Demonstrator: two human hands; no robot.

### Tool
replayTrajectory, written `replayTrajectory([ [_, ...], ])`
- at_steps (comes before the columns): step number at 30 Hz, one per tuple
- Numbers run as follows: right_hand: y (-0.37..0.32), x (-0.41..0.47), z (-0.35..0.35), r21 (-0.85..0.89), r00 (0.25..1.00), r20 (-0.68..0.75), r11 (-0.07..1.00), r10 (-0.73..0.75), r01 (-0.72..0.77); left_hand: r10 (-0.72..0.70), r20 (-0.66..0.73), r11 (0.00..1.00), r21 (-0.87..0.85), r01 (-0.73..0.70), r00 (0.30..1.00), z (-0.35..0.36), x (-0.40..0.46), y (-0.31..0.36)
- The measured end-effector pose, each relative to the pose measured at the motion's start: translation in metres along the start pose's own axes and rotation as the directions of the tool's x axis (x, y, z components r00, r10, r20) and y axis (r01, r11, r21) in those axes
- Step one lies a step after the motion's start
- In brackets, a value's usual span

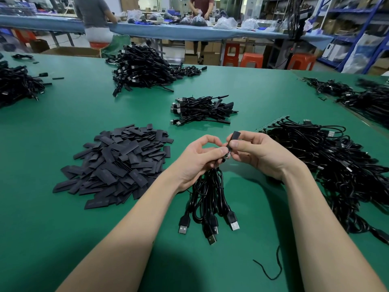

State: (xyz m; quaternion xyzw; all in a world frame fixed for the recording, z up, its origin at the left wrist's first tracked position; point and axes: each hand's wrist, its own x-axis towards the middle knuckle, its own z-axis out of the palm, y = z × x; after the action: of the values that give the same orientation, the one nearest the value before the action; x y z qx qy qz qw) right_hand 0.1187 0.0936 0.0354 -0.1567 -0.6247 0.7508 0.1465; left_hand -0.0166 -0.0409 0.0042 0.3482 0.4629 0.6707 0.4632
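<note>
I count two hands here: one left hand (197, 159) and one right hand (259, 154). Together they hold one black sleeve (234, 138) and one bundle of cables (208, 190), from which hang four USB plugs (233, 223). On the one green table (63, 114) there is one pile of flat sleeves (113, 163), too many pieces to count, at least five heaps of cables (143, 68), and one loose cord (273, 268). Behind it I count three orange stools (251, 60) together, and two persons (94, 11).
</note>
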Motion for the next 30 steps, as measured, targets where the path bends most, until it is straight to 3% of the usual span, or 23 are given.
replayTrajectory([
  [5,0.003,0.004,0.001,0.054,0.991,-0.129,0.997,-0.041,0.049,0.014,-0.054,1.0,0.008,-0.014,0.998,0.003,0.0,-0.001],
  [14,0.003,0.007,-0.002,0.084,0.964,-0.265,0.995,-0.037,0.061,0.126,-0.159,0.978,0.184,-0.096,0.979,0.003,0.001,-0.007],
  [19,0.003,0.006,-0.002,0.063,0.973,-0.228,0.997,-0.034,0.05,0.232,-0.19,0.947,0.269,-0.177,0.954,0.005,0.002,-0.009],
  [30,0.009,0.006,0.003,0.065,0.984,-0.177,0.998,0.002,0.009,0.23,-0.22,0.954,0.245,-0.174,0.948,0.002,0.003,-0.011],
])
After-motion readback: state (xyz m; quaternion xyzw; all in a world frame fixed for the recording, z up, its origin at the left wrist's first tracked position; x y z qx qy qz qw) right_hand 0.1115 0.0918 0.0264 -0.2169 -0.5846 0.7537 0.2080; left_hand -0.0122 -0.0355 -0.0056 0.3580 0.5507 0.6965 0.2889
